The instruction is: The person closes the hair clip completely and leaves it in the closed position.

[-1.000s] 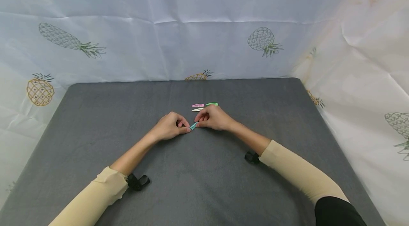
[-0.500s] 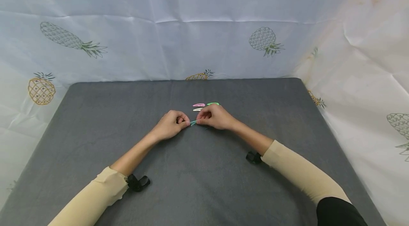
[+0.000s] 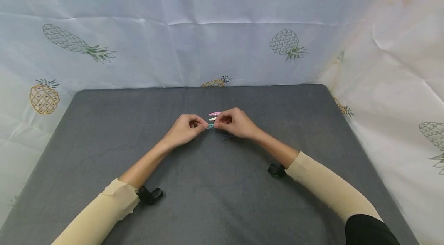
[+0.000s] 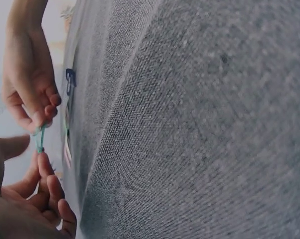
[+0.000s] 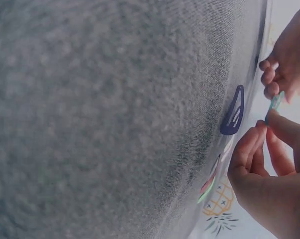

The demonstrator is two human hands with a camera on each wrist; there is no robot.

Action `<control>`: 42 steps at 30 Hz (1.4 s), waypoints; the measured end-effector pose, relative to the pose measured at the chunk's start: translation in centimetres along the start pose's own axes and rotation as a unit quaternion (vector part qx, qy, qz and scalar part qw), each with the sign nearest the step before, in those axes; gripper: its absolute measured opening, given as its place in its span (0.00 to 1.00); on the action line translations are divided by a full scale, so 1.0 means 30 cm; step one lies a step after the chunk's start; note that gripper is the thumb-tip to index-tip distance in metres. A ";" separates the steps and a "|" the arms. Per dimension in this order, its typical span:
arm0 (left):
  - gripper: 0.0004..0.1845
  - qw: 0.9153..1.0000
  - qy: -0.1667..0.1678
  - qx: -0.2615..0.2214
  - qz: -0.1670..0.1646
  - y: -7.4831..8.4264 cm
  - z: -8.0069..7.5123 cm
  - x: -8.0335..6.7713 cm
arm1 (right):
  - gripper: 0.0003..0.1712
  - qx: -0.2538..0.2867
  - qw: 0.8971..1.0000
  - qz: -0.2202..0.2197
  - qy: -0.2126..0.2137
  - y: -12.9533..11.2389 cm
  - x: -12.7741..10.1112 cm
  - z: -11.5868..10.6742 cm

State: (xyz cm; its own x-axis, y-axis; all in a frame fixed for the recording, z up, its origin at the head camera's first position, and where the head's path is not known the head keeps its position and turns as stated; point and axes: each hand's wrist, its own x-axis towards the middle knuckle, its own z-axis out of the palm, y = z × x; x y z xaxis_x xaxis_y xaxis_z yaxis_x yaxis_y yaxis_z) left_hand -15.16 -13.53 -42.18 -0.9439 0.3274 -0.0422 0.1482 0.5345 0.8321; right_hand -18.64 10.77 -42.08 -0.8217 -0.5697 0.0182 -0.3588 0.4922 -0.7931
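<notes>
Clips (image 3: 214,114) lie behind hands (image 3: 186,130) on table (image 3: 104,129).

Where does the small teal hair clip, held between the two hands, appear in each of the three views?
Head view: the teal hair clip is at the centre, pinched between the left hand and right hand.
Left wrist view: the clip is at the left edge, between both hands.
Right wrist view: the clip is at the right edge.
Shared landmark: the dark blue clip on the grey cloth.
</notes>
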 end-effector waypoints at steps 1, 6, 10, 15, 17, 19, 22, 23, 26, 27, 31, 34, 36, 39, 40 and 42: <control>0.10 1.000 0.000 -0.001 -0.001 0.003 -0.001 -0.001 | 0.05 0.000 1.000 -0.002 0.004 -0.001 0.000 -0.001; 0.11 1.000 0.005 -0.002 0.000 0.011 0.002 0.000 | 0.05 0.004 1.000 -0.005 0.023 -0.006 -0.002 0.000; 0.10 1.000 0.019 0.001 0.006 0.018 0.005 0.000 | 0.05 0.007 0.999 -0.001 0.034 -0.009 -0.003 0.003; 0.07 0.999 0.031 0.004 0.013 0.025 0.006 0.002 | 0.04 0.014 0.999 -0.003 0.041 -0.012 -0.002 0.007; 0.07 0.999 0.033 0.007 0.014 0.026 0.009 0.004 | 0.04 0.020 0.999 -0.007 0.044 -0.012 0.000 0.008; 0.07 0.999 0.035 0.012 0.014 0.028 0.012 0.007 | 0.04 0.023 0.999 -0.009 0.048 -0.014 0.000 0.009; 0.07 0.999 0.037 0.015 0.011 0.034 0.018 0.011 | 0.04 0.023 0.998 -0.011 0.059 -0.016 0.002 0.010; 0.07 0.999 0.038 0.014 0.011 0.037 0.019 0.012 | 0.04 0.023 0.998 -0.010 0.063 -0.016 0.002 0.009; 0.07 0.999 0.043 0.009 0.011 0.040 0.021 0.014 | 0.03 0.023 0.997 -0.007 0.070 -0.015 0.004 0.010; 0.07 0.999 0.044 0.006 0.011 0.039 0.021 0.014 | 0.04 0.024 0.997 -0.007 0.070 -0.013 0.005 0.010; 0.07 0.999 0.044 -0.003 0.009 0.030 0.020 0.016 | 0.03 0.029 0.997 -0.007 0.068 -0.010 0.003 0.009; 0.08 0.999 0.042 -0.008 0.007 0.025 0.017 0.018 | 0.03 0.032 0.997 -0.008 0.068 -0.010 0.000 0.009; 0.09 0.999 0.039 -0.011 0.006 0.023 0.014 0.018 | 0.03 0.033 0.997 -0.008 0.068 -0.010 -0.001 0.009; 0.09 0.999 0.040 -0.011 -0.002 0.023 0.010 0.017 | 0.03 0.035 0.997 -0.010 0.070 -0.010 -0.001 0.010; 0.09 0.999 0.040 -0.011 -0.004 0.023 0.009 0.017 | 0.03 0.035 0.997 -0.010 0.070 -0.009 -0.002 0.011; 0.10 0.999 0.040 -0.010 -0.008 0.024 0.008 0.016 | 0.04 0.035 0.997 -0.011 0.070 -0.008 -0.002 0.013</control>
State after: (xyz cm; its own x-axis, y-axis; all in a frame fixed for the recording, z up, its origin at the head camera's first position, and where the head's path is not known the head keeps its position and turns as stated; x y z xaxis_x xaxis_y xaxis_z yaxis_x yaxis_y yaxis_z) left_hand -15.42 -12.79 -41.72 -0.9669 0.2549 -0.0125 0.1269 0.5228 0.8430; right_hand -18.33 10.42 -42.13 -0.8693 -0.4801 0.1179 -0.3504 0.4301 -0.8320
